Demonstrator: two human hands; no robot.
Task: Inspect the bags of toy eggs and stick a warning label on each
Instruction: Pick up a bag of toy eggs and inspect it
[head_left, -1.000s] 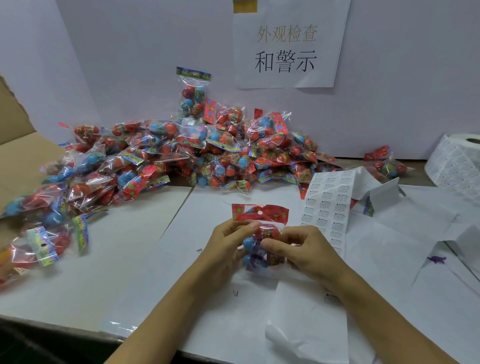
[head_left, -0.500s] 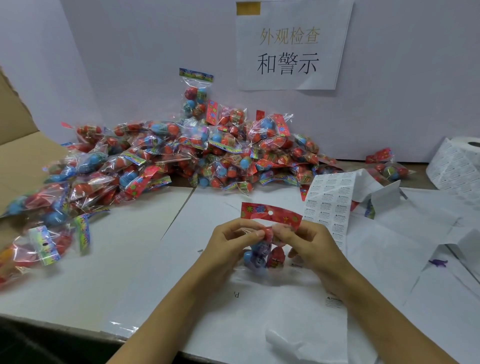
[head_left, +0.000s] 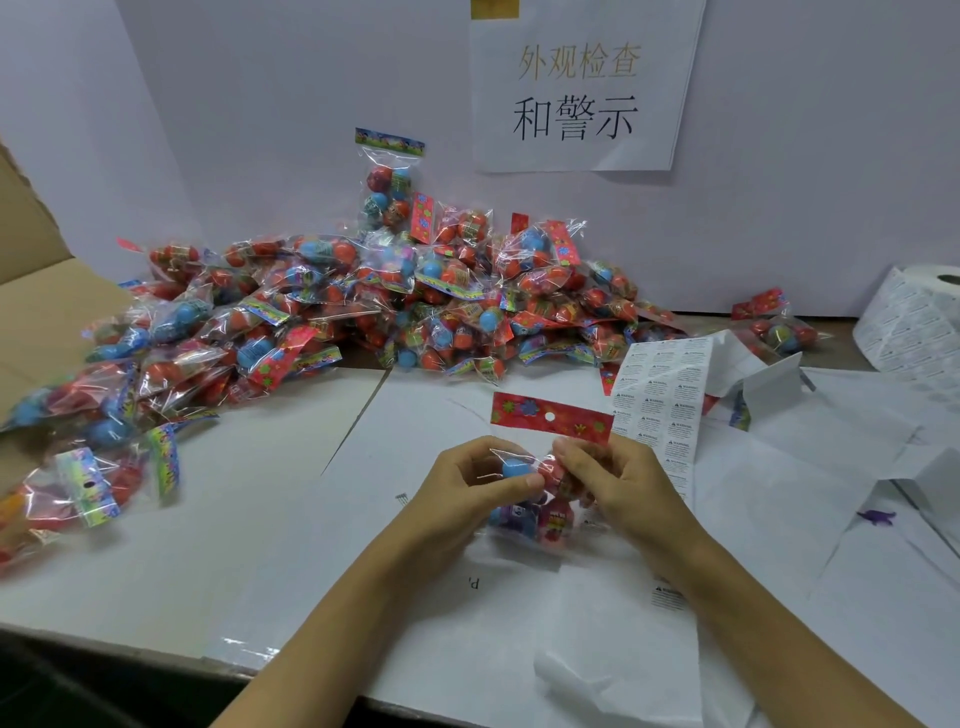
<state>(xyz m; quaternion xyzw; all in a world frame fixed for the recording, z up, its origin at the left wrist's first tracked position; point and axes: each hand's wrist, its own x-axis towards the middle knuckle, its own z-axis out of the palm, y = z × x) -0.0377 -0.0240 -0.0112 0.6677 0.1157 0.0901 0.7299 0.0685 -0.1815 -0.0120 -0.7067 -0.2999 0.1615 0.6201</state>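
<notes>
A clear bag of toy eggs (head_left: 535, 499) with a red flowered header card (head_left: 550, 418) stands upright just above the white table. My left hand (head_left: 467, 486) grips its left side, thumb on a blue egg. My right hand (head_left: 618, 480) pinches the bag's right side just under the header. A sheet of small white warning labels (head_left: 660, 395) hangs right behind my right hand. A big heap of egg bags (head_left: 405, 296) lies along the back wall.
A roll of labels (head_left: 914, 317) sits at the far right. More egg bags (head_left: 93, 467) lie at the left by a cardboard box flap (head_left: 47, 306). Loose white backing paper (head_left: 810, 467) covers the right of the table. A small purple toy (head_left: 877, 517) lies there.
Both hands have raised the bag and turned it upright. The right hand has moved from the eggs up to just under the header card. The header has tilted.
</notes>
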